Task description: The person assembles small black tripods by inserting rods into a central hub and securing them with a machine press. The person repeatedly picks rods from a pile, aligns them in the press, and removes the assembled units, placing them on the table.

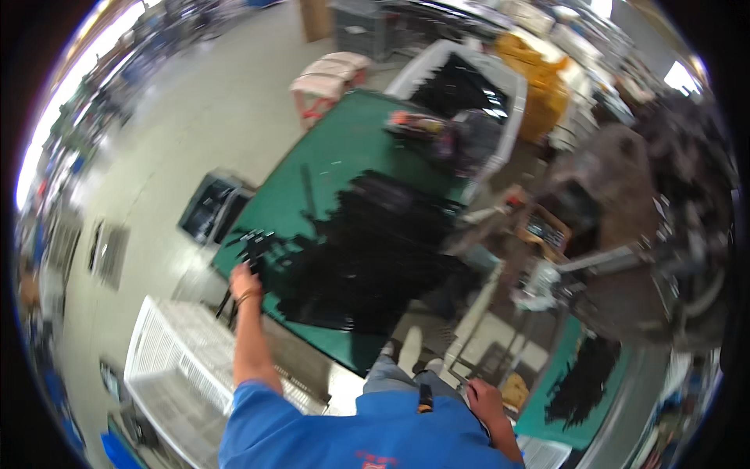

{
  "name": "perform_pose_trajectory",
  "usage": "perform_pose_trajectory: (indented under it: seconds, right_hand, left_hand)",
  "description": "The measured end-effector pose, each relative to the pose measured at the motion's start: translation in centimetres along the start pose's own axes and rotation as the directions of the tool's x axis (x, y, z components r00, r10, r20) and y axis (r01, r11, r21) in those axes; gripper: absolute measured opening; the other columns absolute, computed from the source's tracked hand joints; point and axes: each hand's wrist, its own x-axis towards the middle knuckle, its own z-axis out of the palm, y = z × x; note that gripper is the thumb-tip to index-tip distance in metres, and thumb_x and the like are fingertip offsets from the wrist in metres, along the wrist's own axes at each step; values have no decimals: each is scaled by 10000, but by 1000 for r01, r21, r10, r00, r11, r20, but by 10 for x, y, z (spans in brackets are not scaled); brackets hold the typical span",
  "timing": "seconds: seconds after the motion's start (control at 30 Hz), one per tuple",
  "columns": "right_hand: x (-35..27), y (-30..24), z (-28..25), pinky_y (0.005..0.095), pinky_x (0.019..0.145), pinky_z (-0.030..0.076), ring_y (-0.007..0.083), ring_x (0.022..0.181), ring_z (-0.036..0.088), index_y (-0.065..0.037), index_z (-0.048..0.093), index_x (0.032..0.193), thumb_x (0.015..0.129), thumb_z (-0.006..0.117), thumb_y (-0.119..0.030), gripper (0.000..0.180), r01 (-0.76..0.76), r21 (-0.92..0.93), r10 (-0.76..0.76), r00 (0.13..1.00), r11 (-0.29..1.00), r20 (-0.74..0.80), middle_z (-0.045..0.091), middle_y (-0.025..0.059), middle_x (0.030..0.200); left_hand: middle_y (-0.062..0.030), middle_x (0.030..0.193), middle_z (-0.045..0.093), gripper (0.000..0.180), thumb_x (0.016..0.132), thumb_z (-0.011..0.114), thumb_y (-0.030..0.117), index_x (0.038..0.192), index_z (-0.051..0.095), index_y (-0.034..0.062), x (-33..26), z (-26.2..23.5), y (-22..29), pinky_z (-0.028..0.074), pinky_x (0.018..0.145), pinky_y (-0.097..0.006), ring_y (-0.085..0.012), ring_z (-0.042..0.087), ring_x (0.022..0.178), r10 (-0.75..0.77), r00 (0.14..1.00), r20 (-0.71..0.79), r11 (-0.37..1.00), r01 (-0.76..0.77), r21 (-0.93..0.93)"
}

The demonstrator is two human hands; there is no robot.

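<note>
Your left hand (244,283) is at the small black strips (256,244) on the left end of the green table (289,168), but blur hides whether its fingers close on them; your right hand (484,397) is off the table's near right side, its grip impossible to tell; the main black pile (375,250) covers the table's middle and near edge; strips could slip off the table's edge if dragged loosely, or snag if they are tangled; the pile looks thin, dark and ragged-edged, the tabletop smooth, the white basket (187,367) beside the table rigid and slotted.
</note>
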Motion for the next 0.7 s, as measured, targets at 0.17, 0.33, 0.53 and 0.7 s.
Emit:
perform_pose_trajectory:
  seconds: [0.17, 0.33, 0.53, 0.7]
  right_hand:
    - [20, 50, -57, 344, 570, 483, 276, 632, 623, -54, 619, 907, 860, 586, -146, 108, -115, 211, 195, 890, 971, -413, 634, 134, 748]
    - [35, 99, -181, 197, 513, 392, 48, 577, 472, -40, 579, 897, 931, 507, -123, 115, 297, 694, 513, 498, 656, -699, 554, -7, 689]
    - [44, 129, -352, 233, 649, 454, 92, 744, 551, 7, 585, 1036, 961, 485, -231, 268, 707, 394, 362, 207, 586, -909, 611, 40, 886]
    - [86, 93, -449, 355, 958, 415, 231, 1162, 501, 21, 477, 1219, 983, 406, -279, 388, 957, 284, 136, 289, -55, -948, 520, 144, 1243]
  left_hand:
    - [-186, 1225, 533, 403, 819, 613, 154, 1190, 541, 12, -14, -58, 31, 387, 977, -423, -365, 480, 1150, 66, 947, -315, 950, -156, -270]
    - [-191, 1315, 452, 381, 917, 495, 116, 1272, 468, -20, -70, -219, 159, 357, 995, -421, -355, 446, 1199, 274, 663, -697, 724, -619, -304]
    - [-205, 1338, 437, 406, 904, 461, 81, 1296, 435, -26, -197, -417, 319, 299, 1037, -449, -363, 407, 1240, 332, 274, -903, 434, -894, -112]
    - [-221, 1249, 485, 388, 849, 514, 96, 1208, 479, -48, -333, -529, 400, 257, 1050, -539, -360, 459, 1186, 376, -234, -897, 121, -947, 297]
